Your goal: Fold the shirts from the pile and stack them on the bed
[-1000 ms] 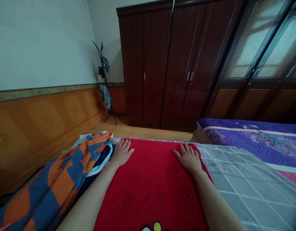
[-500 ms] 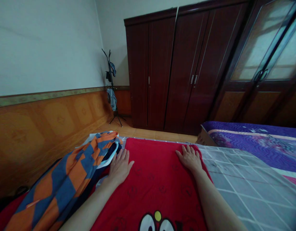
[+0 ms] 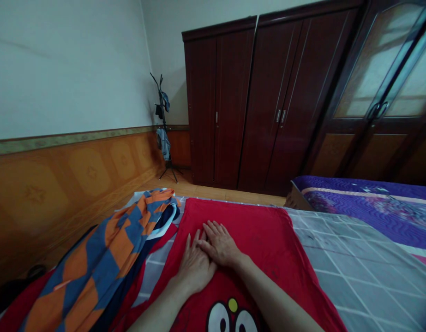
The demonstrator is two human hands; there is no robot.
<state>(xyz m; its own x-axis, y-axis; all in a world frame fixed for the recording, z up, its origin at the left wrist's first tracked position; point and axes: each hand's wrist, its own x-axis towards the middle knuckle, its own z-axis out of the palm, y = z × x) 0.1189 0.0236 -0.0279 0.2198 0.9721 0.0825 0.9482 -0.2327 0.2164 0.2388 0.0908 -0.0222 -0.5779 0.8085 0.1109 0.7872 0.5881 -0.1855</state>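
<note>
A red cloth garment (image 3: pixel 261 226) with a cartoon face print, big white eyes and a yellow dot, lies spread flat on a grey checked bed sheet (image 3: pixel 351 263). My left hand (image 3: pixel 197 265) rests on its left half, palm down with fingers stretched out. Over the left hand's fingers lies part of my right hand (image 3: pixel 219 244), also flat with fingers extended. Neither hand grips the fabric. Left of the garment, a pile of clothes holds an orange and blue patterned cloth (image 3: pixel 119 240) on top.
Beyond the bed's far edge stand dark red wardrobes (image 3: pixel 247 106). A black coat rack (image 3: pixel 166 133) with a few hung items is in the corner. On the right is another bed with a purple cover (image 3: pixel 368 198). An orange-panelled wall (image 3: pixel 77 175) runs along the left.
Both hands have moved from the garment's far left and right sides toward its middle-left, the right hand sweeping left until the two meet. The garment stays spread.
</note>
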